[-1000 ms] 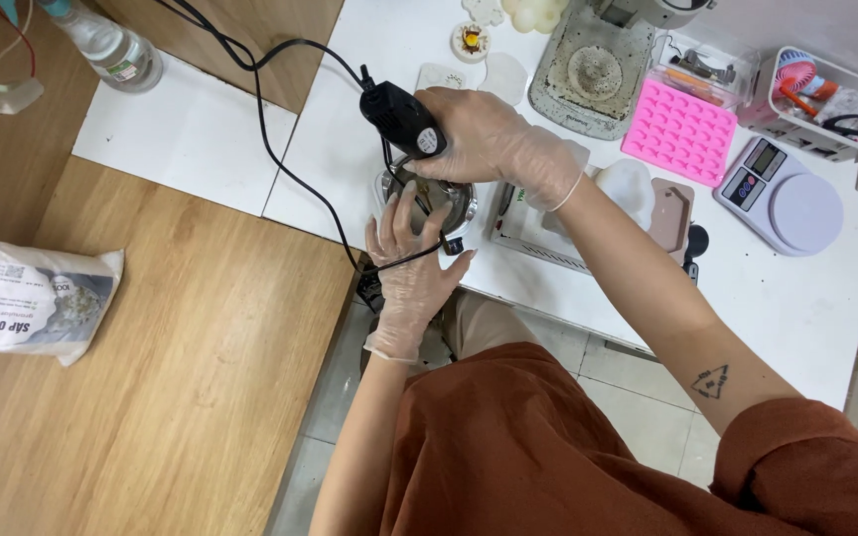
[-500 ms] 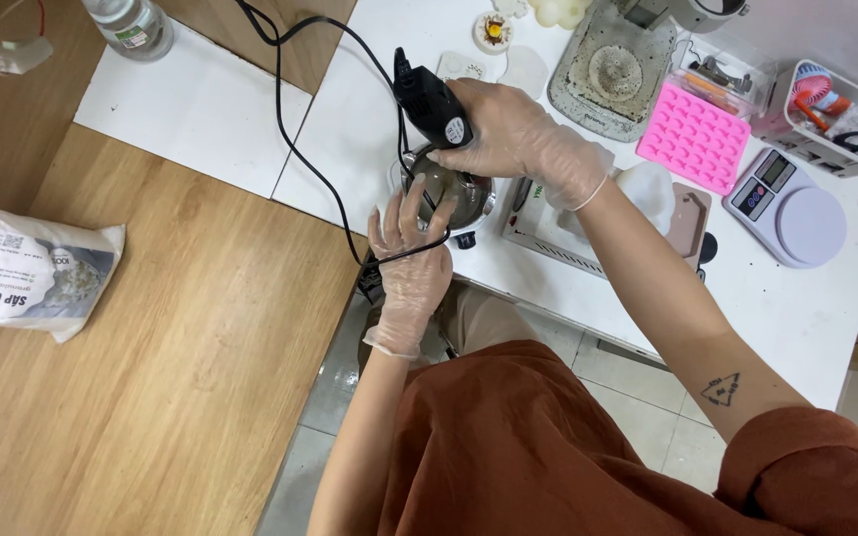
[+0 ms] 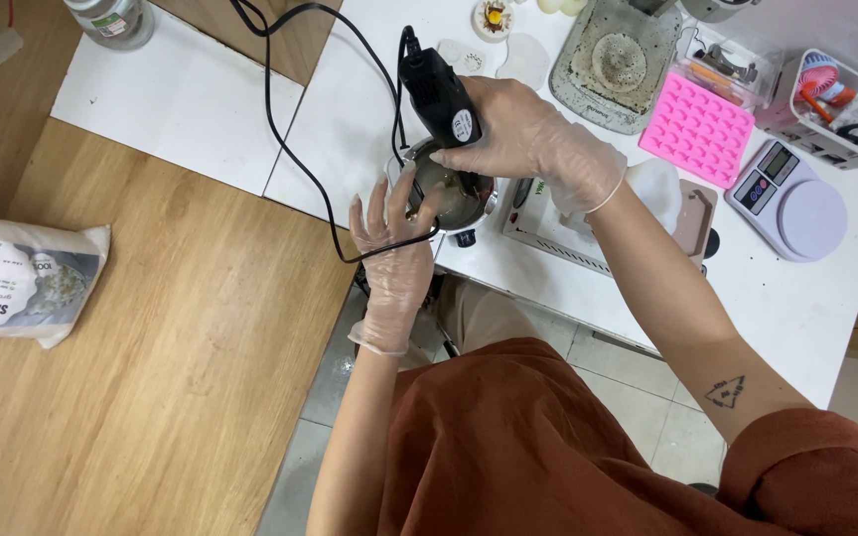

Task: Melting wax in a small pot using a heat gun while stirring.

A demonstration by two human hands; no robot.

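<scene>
A white desk point(image 3: 806, 308) stood on the right. On it sat a small metal pot point(image 3: 454, 194) near the front edge, a pink mould point(image 3: 697, 129) with many little holes, a round white scale point(image 3: 791, 203) to its right, a dirty grey tray point(image 3: 620, 62) at the far side, and a white basket point(image 3: 846, 99) in the far right corner. A black cord point(image 3: 290, 149) ran across the top. On the left was a brown wooden desk point(image 3: 151, 377). A white bag point(image 3: 22, 288) lay at its left edge, and a flat white sheet point(image 3: 176, 94) lay at the far side.
</scene>
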